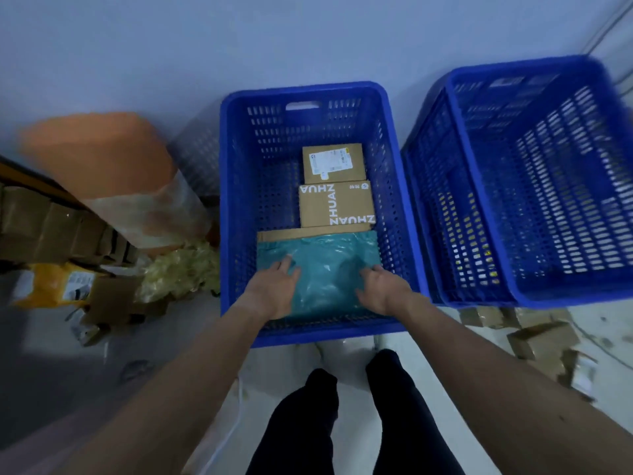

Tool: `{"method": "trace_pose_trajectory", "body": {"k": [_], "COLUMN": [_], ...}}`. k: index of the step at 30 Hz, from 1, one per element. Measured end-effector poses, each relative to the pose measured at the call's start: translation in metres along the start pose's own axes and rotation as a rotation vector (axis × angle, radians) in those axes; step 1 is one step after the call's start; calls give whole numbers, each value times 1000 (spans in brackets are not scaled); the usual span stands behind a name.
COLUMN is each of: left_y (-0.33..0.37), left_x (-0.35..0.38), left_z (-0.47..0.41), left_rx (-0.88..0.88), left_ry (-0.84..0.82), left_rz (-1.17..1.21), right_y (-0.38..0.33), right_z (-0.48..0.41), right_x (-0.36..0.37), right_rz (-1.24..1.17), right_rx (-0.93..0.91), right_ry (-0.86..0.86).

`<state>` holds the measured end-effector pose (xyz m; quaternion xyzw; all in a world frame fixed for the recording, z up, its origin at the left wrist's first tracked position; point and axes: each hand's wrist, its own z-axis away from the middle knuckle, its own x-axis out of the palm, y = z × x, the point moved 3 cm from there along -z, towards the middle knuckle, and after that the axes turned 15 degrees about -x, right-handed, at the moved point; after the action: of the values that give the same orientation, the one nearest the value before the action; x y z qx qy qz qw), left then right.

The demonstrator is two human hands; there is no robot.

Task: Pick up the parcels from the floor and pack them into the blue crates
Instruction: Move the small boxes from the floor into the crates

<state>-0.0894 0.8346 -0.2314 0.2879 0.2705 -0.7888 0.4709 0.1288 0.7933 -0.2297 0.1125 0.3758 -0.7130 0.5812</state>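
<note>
Pale floor (594, 320) by a wall (308, 36) carries a blue slatted plastic crate (226, 200). Inside, the left hand (274, 291) and right hand (383, 289) press flat, gripping nothing, on a teal plastic mailer bag (325, 265), settling it. Next, likely: fetch another parcel.

We log a plain pale wall (239, 36) at 12 o'clock, cables (609, 25) at 1, pale floor (349, 389) at 6, dim bluish light.
</note>
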Motion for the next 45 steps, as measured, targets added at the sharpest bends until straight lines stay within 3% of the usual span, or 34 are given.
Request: {"method": "trace_pose_trajectory", "body": {"k": [6, 10, 16, 30, 45], "left_y": [47, 108, 216, 474, 668], "left_x": [-52, -87, -115, -114, -58], "left_z": [20, 41, 83, 211, 258], "left_rx": [102, 226, 372, 494, 653], "left_ry": [136, 244, 278, 201, 66], "left_rz": [66, 124, 116, -91, -380], "right_y": [33, 65, 118, 253, 345], "right_z": [94, 159, 257, 489, 594], "right_x": [-14, -7, 20, 145, 272], "right_rz": [-53, -118, -231, -430, -664], "right_rx": [128, 244, 395, 631, 846], "right_ry": [252, 316, 361, 556, 632]}}
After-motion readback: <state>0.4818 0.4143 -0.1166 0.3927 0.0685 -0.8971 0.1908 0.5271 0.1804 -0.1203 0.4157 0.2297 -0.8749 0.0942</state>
